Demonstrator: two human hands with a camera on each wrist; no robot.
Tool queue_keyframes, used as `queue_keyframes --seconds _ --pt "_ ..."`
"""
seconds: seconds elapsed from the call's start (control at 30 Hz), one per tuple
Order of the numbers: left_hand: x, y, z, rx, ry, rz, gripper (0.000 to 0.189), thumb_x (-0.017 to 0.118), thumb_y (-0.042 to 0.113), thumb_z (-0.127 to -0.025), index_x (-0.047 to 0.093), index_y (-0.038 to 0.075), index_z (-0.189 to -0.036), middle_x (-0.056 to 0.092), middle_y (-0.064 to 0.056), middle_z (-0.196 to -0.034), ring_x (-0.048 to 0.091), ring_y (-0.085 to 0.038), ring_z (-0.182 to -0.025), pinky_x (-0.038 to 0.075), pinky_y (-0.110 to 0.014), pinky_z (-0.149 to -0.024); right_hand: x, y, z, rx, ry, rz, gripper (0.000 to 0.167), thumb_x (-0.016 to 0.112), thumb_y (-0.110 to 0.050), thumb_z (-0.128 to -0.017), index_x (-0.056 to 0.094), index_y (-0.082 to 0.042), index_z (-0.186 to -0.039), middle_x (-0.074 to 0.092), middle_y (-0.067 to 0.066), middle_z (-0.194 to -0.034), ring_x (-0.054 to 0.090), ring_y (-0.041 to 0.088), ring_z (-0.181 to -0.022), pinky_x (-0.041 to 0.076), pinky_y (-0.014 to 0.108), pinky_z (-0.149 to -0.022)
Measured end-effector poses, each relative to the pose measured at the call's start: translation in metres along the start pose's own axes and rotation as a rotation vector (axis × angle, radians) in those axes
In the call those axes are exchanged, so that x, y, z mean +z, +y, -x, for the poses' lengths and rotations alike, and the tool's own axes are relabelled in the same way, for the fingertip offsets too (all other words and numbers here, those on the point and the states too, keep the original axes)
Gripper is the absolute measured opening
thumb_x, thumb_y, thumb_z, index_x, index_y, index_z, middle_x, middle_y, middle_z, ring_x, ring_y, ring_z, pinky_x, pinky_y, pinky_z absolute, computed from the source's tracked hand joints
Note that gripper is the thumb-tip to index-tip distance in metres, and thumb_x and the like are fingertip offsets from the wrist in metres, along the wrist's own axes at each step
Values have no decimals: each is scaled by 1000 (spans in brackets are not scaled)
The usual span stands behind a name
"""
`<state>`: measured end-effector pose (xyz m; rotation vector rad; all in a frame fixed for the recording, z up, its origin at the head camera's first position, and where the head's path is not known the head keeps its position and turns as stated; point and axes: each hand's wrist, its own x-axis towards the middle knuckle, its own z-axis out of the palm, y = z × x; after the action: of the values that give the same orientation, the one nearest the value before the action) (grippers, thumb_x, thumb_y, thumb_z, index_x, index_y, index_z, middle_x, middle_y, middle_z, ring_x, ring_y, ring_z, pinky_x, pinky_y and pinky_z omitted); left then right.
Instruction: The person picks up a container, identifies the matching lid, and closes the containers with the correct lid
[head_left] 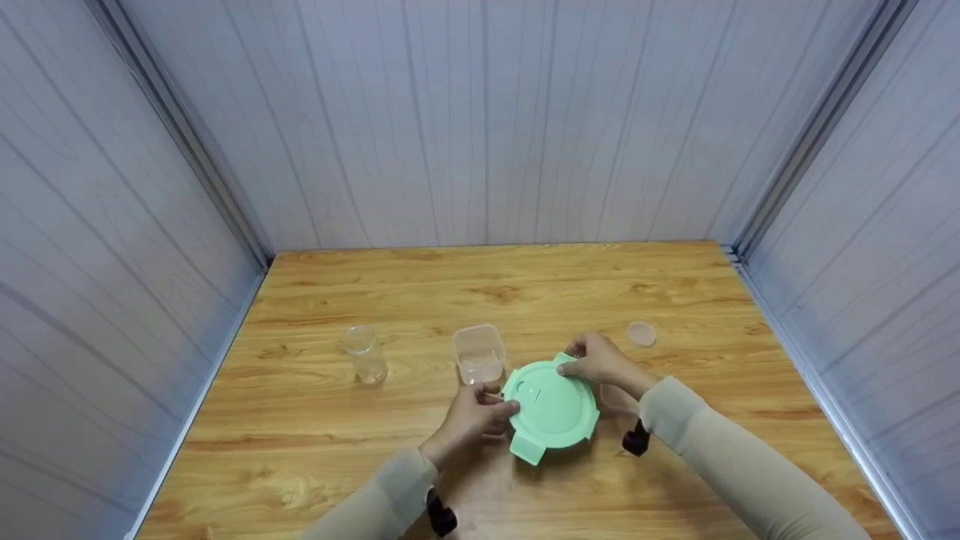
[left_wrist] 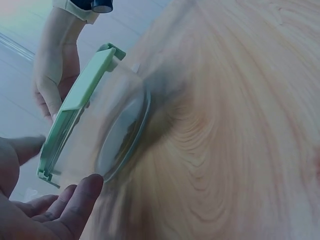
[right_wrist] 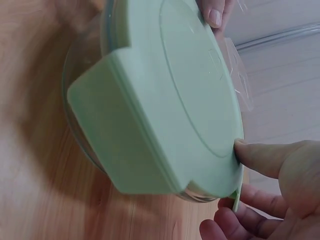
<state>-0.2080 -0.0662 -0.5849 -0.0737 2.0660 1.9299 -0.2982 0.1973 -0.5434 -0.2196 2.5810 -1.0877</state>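
Observation:
A round clear glass food container (left_wrist: 122, 127) stands on the wooden table, with a light green lid (head_left: 555, 405) over its top. My left hand (head_left: 476, 412) holds it from the left, thumb on the lid's edge and fingers spread along the glass side. At the lid's far right edge, my right hand (head_left: 600, 364) pinches the rim by a latch flap, thumb on top and fingers beneath. Another latch flap (right_wrist: 120, 130) juts out from the lid's near side. In the right wrist view, only the tips of the left hand (right_wrist: 215, 15) show past the lid.
A square clear plastic container (head_left: 480, 352) stands just behind the left hand. Farther left is a clear cylindrical jar (head_left: 365, 354). A small round translucent lid (head_left: 641, 334) lies beyond the right hand, and a clear plastic piece (head_left: 616, 398) is partly hidden by the right wrist. Panelled walls (head_left: 487, 135) enclose the table.

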Motion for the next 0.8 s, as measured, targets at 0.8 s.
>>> queue_keyframes --seconds 0.8 --pt "1 -1 1 56 -19 -35 36 75 9 -98 66 -11 -127 69 -11 -103 66 -16 -87 62 -30 -71 -5 11 14 -90 -5 -4 27 69 -6 -102 74 3 -127 72 21 -122 66 29 -102 61 37 -82"
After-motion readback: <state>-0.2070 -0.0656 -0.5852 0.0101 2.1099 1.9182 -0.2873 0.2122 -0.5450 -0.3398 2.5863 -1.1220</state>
